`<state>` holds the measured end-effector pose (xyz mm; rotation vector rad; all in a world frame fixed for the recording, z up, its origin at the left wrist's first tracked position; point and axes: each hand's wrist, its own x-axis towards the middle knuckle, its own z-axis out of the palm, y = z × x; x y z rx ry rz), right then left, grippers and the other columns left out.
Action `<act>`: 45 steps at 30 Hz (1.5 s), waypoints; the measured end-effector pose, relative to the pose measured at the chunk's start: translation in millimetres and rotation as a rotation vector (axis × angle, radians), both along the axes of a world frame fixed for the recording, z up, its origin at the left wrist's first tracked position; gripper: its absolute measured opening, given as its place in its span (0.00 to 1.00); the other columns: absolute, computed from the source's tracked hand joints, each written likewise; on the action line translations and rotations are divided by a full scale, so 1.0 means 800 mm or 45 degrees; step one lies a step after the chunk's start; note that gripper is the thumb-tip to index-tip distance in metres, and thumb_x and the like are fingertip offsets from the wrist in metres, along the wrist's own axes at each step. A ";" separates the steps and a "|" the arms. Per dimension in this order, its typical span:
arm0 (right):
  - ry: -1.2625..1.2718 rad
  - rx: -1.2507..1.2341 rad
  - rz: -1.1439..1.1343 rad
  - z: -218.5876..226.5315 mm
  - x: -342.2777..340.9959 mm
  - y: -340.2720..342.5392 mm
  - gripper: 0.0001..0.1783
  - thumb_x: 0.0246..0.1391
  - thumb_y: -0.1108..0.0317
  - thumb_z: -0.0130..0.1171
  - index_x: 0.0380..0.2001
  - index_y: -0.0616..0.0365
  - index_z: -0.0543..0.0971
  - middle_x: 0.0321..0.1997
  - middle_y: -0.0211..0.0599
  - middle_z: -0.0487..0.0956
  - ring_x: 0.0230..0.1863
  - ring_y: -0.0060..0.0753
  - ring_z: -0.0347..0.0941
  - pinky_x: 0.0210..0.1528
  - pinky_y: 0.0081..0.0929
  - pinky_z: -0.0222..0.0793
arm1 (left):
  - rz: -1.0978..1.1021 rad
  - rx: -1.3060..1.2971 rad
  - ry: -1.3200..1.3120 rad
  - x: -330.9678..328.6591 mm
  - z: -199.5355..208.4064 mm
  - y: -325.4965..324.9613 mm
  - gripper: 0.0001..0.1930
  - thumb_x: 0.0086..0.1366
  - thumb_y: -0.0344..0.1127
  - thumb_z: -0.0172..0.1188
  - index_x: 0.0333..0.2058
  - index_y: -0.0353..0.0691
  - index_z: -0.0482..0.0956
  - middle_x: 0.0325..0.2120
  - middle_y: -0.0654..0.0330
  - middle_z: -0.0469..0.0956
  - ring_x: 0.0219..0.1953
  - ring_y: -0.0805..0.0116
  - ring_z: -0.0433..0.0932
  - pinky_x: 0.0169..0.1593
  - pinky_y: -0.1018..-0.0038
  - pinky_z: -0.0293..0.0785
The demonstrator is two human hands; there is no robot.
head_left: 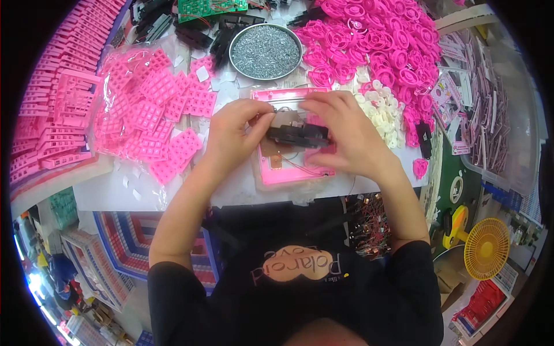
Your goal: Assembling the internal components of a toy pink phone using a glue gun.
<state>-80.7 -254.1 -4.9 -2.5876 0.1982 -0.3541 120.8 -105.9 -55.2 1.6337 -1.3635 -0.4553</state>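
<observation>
A pink plastic housing [268, 173] lies in front of me, with thin wires and a small brown piece [276, 162] inside it. Over its middle is a black plastic part [297, 136], blurred a little. My right hand [355, 135] curls round the right end of this part, thumb below and fingers above. At the housing's upper left, my left hand [238, 130] is closed in a pinch; what sits between its fingertips is too small to make out. Just beyond the hands stands a round metal dish [232, 62] full of small screws.
Pink button pads [153, 104], partly in a clear bag, cover the left. Pink ring-shaped parts [381, 34] and cream-white discs [378, 109] are heaped at the right. Black parts [193, 36] and a green circuit board [210, 7] lie at the back. A yellow fan [486, 249] stands lower right.
</observation>
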 end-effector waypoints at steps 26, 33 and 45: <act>0.102 0.094 0.160 -0.015 0.013 -0.009 0.29 0.42 0.70 0.70 0.51 0.55 0.76 0.50 0.40 0.74 0.51 0.49 0.69 0.52 0.40 0.71 | -0.542 0.207 -0.545 0.024 0.037 -0.019 0.11 0.59 0.27 0.65 0.41 0.39 0.84 0.33 0.56 0.80 0.37 0.53 0.81 0.39 0.64 0.77; 0.053 0.061 0.225 -0.011 0.022 -0.008 0.29 0.38 0.73 0.70 0.48 0.57 0.74 0.47 0.39 0.74 0.50 0.49 0.69 0.52 0.41 0.70 | -0.392 0.407 -0.189 0.020 0.043 -0.027 0.07 0.62 0.29 0.63 0.38 0.36 0.86 0.28 0.52 0.83 0.30 0.57 0.83 0.36 0.67 0.77; 0.154 -0.417 0.050 0.010 0.027 0.033 0.15 0.45 0.67 0.62 0.39 0.59 0.77 0.36 0.34 0.76 0.43 0.37 0.71 0.40 0.34 0.72 | -0.507 0.670 -0.049 0.031 0.052 -0.058 0.07 0.59 0.31 0.65 0.32 0.32 0.85 0.21 0.52 0.82 0.23 0.64 0.82 0.31 0.69 0.76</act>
